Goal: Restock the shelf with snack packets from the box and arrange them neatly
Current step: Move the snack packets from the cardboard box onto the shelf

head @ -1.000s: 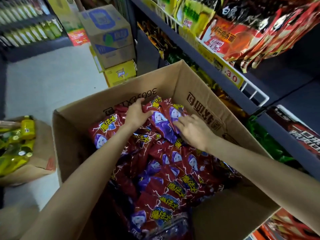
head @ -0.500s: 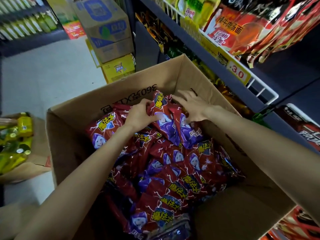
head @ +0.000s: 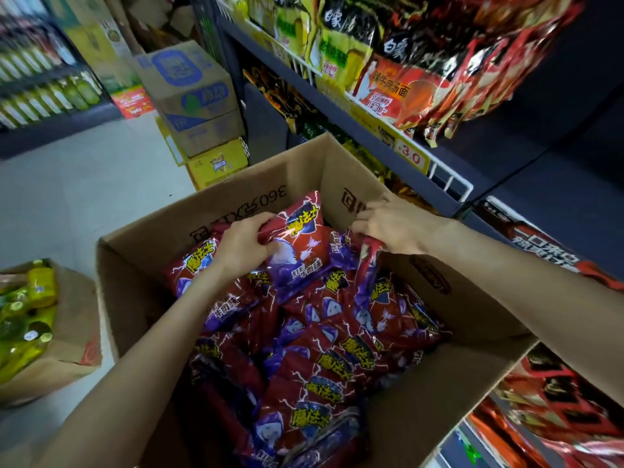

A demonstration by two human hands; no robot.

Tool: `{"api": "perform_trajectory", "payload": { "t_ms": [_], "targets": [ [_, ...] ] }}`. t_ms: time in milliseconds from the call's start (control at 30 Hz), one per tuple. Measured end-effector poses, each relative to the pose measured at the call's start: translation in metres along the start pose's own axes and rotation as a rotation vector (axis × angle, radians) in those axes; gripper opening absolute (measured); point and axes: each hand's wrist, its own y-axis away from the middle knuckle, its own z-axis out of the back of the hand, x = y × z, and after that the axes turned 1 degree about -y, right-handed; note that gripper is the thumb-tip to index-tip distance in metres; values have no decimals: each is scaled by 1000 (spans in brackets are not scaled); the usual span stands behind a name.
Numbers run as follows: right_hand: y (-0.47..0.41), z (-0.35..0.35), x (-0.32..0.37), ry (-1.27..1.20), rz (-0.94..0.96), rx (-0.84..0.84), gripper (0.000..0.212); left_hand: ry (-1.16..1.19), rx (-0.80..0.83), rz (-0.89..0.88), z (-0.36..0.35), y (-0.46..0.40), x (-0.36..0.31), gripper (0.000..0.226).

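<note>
Nearest, glossy red-and-purple snack packets lie heaped in the open cardboard box, their crinkled foil catching glare. Above the heap, the left hand clenches the left edge of one raised packet, which now stands higher and more upright than half a second ago. Just right of that grip, the right hand has drawn back toward the box's right wall and pinches the top of another packet, pulling it up on edge. Beyond both grips, the dark metal shelf carries a white wire rail, a yellow price tag and soft noodle bags. Farther left, printed cartons stand stacked on the pale floor.
</note>
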Motion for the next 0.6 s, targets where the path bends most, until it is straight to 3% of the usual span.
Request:
{"api": "perform_trajectory", "payload": {
  "t_ms": [200,333,467,600],
  "targets": [
    [104,51,23,-520,-329,-369,54,33,-234,-173,26,48,-41,37],
    [178,72,41,-655,-559,-590,55,-2,-350,-370,45,79,-88,32],
    [253,85,51,-775,-725,-734,34,-17,-365,-495,58,108,-154,29],
    [334,88,61,-880,-844,-816,30,-26,-376,-641,46,141,-219,31]
  ]
}}
